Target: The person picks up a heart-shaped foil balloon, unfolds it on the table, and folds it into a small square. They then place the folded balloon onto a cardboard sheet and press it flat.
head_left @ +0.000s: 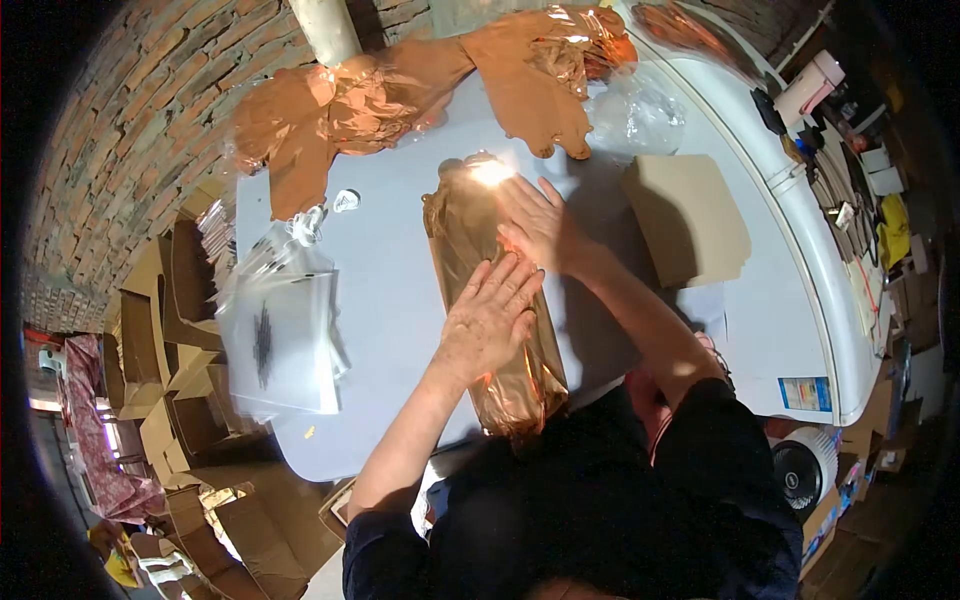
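A long, folded piece of shiny copper-coloured foil point(462, 235) lies on the pale table, running from the middle toward my body. My left hand point(488, 318) rests flat on its middle, fingers stretched out. Just above it, my right hand point(540, 225) presses on the foil's right side with the fingers extended and the thumb apart. Neither hand grips anything. Bright light glares off the foil's far end, near my right fingertips. Both palms hide part of the foil.
More copper-coloured foil pieces point(400, 95) lie along the table's point(385, 400) far edge. Clear plastic bags point(290, 345) are stacked at left, and brown cardboard sheets point(690, 220) at right. Clear crumpled plastic point(640, 115) sits behind them. Open cardboard boxes point(270, 535) stand left of the table.
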{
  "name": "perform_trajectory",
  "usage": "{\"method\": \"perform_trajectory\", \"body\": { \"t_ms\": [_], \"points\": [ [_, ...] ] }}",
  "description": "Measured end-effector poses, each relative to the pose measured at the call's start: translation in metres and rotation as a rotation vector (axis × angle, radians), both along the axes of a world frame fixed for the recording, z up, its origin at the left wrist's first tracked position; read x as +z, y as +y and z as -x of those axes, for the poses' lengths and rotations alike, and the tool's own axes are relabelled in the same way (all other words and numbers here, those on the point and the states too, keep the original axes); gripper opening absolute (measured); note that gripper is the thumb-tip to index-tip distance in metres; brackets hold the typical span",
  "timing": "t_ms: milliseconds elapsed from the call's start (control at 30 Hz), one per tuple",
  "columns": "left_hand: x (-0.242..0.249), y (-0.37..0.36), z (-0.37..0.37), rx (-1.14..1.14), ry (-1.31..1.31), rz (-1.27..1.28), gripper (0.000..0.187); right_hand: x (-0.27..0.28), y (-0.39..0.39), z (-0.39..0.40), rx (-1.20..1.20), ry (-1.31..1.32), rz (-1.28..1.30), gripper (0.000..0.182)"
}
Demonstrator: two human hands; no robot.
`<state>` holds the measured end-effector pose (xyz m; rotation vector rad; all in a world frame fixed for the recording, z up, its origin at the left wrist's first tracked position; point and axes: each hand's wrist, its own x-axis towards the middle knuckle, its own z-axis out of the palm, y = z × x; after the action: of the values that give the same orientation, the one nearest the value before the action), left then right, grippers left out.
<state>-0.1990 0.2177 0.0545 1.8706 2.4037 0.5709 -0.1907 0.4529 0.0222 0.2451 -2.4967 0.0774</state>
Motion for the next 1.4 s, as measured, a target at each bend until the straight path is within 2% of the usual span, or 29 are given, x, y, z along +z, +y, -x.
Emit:
{"method": "perform_trajectory", "body": {
  "t_ms": [100, 300, 400, 500, 567, 633, 667, 700, 767, 867, 933, 1067, 1100, 1133, 1333, 1400],
  "points": [
    [-0.001, -0.001, 0.000, -0.004, -0.003, 0.000, 0.056, -0.001, 0.004, 0.025, -0.096, 0.008, -0.084, 0.055],
    [-0.003, -0.002, 0.000, -0.006, 0.020, -0.025, 0.055, -0.001, 0.007, 0.059, -0.229, -0.115, -0.082, 0.056],
    [-0.002, -0.003, -0.002, -0.008, 0.014, -0.034, 0.055, 0.027, 0.001, 0.057, -0.252, -0.333, -0.075, 0.054],
    [-0.004, -0.003, 0.000, -0.002, 0.058, -0.066, 0.054, 0.062, -0.032, 0.026, -0.117, -0.025, 0.214, 0.047],
    [-0.003, -0.005, -0.001, 0.003, 0.094, -0.041, 0.054, 0.139, -0.079, -0.043, 0.167, 0.005, 0.536, 0.037],
    [0.011, -0.008, -0.002, 0.004, 0.128, 0.035, 0.054, 0.156, -0.090, -0.101, 0.302, 0.155, 0.486, 0.029],
    [0.016, -0.008, -0.002, -0.012, 0.004, 0.125, 0.055, 0.164, -0.094, -0.131, 0.364, 0.219, 0.456, 0.029],
    [0.010, -0.007, -0.001, -0.012, 0.033, 0.048, 0.056, 0.174, -0.101, -0.157, 0.427, 0.273, 0.451, 0.028],
    [-0.008, -0.004, 0.001, -0.020, 0.077, -0.102, 0.060, 0.192, -0.119, -0.203, 0.625, 0.345, 0.626, 0.028],
    [-0.009, -0.006, 0.000, -0.019, 0.053, -0.112, 0.061, 0.226, -0.149, -0.242, 1.066, 0.445, 1.003, 0.028],
    [-0.008, -0.005, 0.000, -0.017, 0.047, -0.130, 0.061, 0.244, -0.166, -0.253, 1.253, 0.497, 1.161, 0.028],
    [-0.006, -0.003, 0.000, -0.017, 0.072, -0.158, 0.060, 0.252, -0.177, -0.263, 1.341, 0.558, 1.310, 0.030],
    [-0.006, -0.005, 0.000, -0.010, 0.076, -0.158, 0.060, 0.251, -0.171, -0.266, 1.411, 0.342, 1.339, 0.031],
    [-0.006, -0.005, 0.000, -0.009, 0.073, -0.158, 0.059, 0.249, -0.172, -0.265, 1.436, 0.365, 1.349, 0.025],
    [-0.002, -0.005, -0.002, 0.006, 0.033, -0.143, 0.059, 0.241, -0.178, -0.264, 1.484, 0.348, 1.376, 0.017],
    [0.001, -0.007, -0.003, 0.015, 0.019, -0.141, 0.059, 0.236, -0.173, -0.261, 1.496, 0.313, 1.283, 0.013]
  ]
}}
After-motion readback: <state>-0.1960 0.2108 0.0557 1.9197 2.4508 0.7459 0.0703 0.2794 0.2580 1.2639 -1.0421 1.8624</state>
